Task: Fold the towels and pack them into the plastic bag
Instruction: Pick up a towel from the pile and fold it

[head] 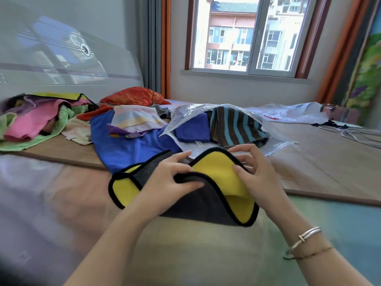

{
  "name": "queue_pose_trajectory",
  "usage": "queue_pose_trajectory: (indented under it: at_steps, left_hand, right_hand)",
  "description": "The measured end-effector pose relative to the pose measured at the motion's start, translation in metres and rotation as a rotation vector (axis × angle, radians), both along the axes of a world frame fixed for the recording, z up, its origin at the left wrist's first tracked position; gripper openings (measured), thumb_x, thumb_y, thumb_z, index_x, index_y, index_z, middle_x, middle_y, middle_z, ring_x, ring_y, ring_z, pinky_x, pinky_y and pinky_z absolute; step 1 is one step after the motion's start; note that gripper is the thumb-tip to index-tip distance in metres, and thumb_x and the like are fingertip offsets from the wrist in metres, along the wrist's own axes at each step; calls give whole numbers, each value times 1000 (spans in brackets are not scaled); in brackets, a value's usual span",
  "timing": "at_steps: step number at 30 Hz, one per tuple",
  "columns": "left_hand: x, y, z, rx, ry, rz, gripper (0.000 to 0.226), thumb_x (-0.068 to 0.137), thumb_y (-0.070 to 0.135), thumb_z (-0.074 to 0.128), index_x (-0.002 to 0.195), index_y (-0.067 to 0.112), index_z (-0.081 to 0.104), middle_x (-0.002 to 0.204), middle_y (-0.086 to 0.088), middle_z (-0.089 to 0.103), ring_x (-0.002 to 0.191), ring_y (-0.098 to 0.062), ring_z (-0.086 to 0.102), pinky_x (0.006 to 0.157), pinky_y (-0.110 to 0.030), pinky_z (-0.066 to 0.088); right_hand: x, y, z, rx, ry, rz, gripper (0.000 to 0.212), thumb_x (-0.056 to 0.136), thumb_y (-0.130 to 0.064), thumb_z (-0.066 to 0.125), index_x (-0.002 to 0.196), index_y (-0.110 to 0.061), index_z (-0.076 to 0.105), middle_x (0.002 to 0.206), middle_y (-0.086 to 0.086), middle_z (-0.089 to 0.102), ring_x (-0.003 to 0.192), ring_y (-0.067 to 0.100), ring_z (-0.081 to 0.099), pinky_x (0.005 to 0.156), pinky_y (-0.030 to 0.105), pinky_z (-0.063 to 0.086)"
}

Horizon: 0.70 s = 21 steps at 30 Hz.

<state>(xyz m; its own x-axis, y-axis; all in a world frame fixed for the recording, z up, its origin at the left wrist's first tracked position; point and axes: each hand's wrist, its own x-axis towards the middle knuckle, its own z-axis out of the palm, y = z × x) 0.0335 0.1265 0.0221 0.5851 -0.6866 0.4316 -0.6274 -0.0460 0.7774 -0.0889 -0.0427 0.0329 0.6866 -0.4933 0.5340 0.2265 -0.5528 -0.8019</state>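
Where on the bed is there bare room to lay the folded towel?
Bare mat right of the plastic bag, up to the cables. Crowded: the far left holds the towel pile; the blue towel fills the middle.

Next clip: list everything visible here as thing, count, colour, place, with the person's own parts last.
yellow-grey towel: one, black-edged, nearest, held by both hands
plastic bag: one, clear, centre of the bed
purple-blue towel: one, folded, inside the bag
striped towel: one, brown and teal, inside the bag
blue towel: one, spread left of the bag
towel pile: pink, green, purple, far left
orange pillow: one, by the curtain
left hand: grip on the towel's grey fold
right hand: grip on the yellow side
bracelets: right wrist
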Motion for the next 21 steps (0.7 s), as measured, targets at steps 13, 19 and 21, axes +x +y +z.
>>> queue_pose_trajectory:
  at_steps: [13,19,21]
  left_hand:
    - [-13,-8,6,-125,-48,138,14,68,23,85,66,25,71,66,6,66,68,-6,61,66,-23,46]
    - [-13,-17,1,-142,-264,137,26,66,28,86,68,14,64,70,6,57,70,-7,54,65,-23,42]
    - [-4,-11,0,-102,-262,119,31,69,47,78,73,19,66,78,8,60,77,-6,57,73,-29,47]
  right_hand:
    - [-13,26,13,7,113,238,15,85,-11,70,97,-14,62,88,4,68,74,14,65,69,18,50]
    - [-8,27,14,-390,94,-28,9,83,-14,69,89,-22,68,82,-10,68,82,6,63,79,27,50]
    - [-11,25,19,-411,44,-118,8,85,-13,65,87,-21,65,84,-10,67,85,6,62,79,24,49]
